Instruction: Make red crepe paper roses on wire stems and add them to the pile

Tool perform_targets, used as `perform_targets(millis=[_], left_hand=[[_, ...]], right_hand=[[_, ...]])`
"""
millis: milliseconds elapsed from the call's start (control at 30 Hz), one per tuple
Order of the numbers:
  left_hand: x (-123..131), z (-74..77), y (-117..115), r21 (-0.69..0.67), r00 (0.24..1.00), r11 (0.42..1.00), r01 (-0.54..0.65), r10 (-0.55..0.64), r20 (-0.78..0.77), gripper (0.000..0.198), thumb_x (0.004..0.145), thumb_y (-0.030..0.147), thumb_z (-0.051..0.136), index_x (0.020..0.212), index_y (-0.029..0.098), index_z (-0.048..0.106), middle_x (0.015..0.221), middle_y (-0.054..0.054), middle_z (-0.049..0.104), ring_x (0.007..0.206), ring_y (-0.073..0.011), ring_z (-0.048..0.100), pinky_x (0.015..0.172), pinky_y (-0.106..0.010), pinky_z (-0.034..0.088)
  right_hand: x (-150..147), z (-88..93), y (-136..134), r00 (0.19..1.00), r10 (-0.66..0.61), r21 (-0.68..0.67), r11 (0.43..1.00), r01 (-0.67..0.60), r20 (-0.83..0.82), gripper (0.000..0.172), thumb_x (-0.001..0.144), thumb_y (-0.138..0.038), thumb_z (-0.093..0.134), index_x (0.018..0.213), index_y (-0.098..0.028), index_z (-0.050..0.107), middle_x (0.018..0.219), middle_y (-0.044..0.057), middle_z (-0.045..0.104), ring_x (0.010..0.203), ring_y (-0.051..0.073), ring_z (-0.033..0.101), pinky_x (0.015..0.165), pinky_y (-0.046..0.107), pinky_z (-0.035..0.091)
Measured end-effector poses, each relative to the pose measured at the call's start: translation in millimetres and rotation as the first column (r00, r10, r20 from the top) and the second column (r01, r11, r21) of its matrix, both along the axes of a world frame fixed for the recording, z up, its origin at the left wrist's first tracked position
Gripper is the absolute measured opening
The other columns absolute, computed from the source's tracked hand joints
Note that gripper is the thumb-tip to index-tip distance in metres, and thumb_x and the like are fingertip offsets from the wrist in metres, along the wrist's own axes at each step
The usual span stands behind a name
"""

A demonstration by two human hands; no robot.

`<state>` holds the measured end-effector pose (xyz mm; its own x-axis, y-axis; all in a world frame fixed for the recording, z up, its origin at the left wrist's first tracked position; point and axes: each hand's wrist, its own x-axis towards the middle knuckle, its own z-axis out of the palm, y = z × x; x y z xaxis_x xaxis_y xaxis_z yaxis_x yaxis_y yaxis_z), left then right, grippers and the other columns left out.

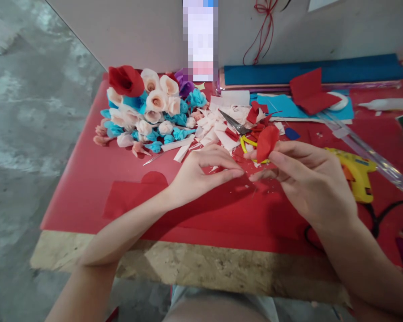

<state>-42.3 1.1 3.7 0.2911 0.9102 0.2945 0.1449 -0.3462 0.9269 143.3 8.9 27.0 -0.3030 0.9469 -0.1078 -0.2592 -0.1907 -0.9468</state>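
My right hand point(309, 179) pinches a small curved red paper petal point(267, 142) between thumb and fingers, above the red table cover. Just left of it, my left hand point(210, 172) has its thumb and fingers brought close together at the tips; whether something thin is between them cannot be made out. The fingertips of both hands nearly meet. Behind the petal lie scissors point(240, 129) with yellow handles, on a heap of white and red paper scraps point(216, 129). A red paper piece point(124, 197) lies flat beyond my left forearm.
Paper flowers point(156, 100) in white, blue, red and purple are piled at the back left. A yellow glue gun point(361, 174) with a black cable lies right of my right hand. Blue paper point(309, 69), a clear ruler point(372, 158) and a white tube point(387, 104) are at the back right.
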Motion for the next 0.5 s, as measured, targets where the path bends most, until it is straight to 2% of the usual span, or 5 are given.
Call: perform_targets(millis=[133,300,400,500], left_hand=[[-1,1.8,0,0.043,1.000,0.999,-0.011,0.011,-0.014,0.005,0.074,0.016,0.066,0.073,0.019,0.070,0.070,-0.002,0.069,0.075,-0.0147,0.058,0.079,-0.032,0.046],[-3,6.2,-1,0.073,0.999,0.997,-0.031,0.033,-0.028,0.004,0.075,0.016,0.066,0.073,0.017,0.069,0.072,-0.003,0.069,0.076,-0.0147,0.058,0.079,-0.032,0.047],[-4,9.3,0,0.104,0.997,0.993,-0.053,0.059,-0.047,0.004,0.074,0.015,0.066,0.073,0.018,0.069,0.072,-0.003,0.069,0.076,-0.0148,0.058,0.082,-0.034,0.046],[-6,12.1,0,0.110,0.995,0.990,-0.087,0.092,-0.047,0.004,0.073,0.016,0.067,0.071,0.018,0.069,0.071,-0.002,0.068,0.074,-0.0146,0.058,0.089,-0.037,0.043]], right_hand=[[2,0.9,3,0.998,-0.063,0.031,0.998,0.063,0.010,0.004,0.077,-0.019,0.065,0.075,-0.020,0.068,0.075,-0.001,0.062,0.066,0.011,0.061,0.065,0.027,0.059],[7,3.5,6,0.997,-0.076,0.070,0.995,0.073,0.034,0.005,0.078,-0.021,0.063,0.077,-0.020,0.068,0.077,0.000,0.059,0.070,0.012,0.059,0.070,0.033,0.059],[13,7.2,9,0.995,-0.078,0.098,0.993,0.071,0.068,0.005,0.078,-0.021,0.063,0.077,-0.021,0.068,0.076,0.000,0.059,0.071,0.012,0.058,0.069,0.031,0.058],[19,11.9,12,0.981,-0.092,0.114,0.991,0.073,0.171,0.004,0.075,-0.022,0.066,0.077,-0.024,0.069,0.078,-0.001,0.061,0.069,0.011,0.060,0.063,0.025,0.056]])
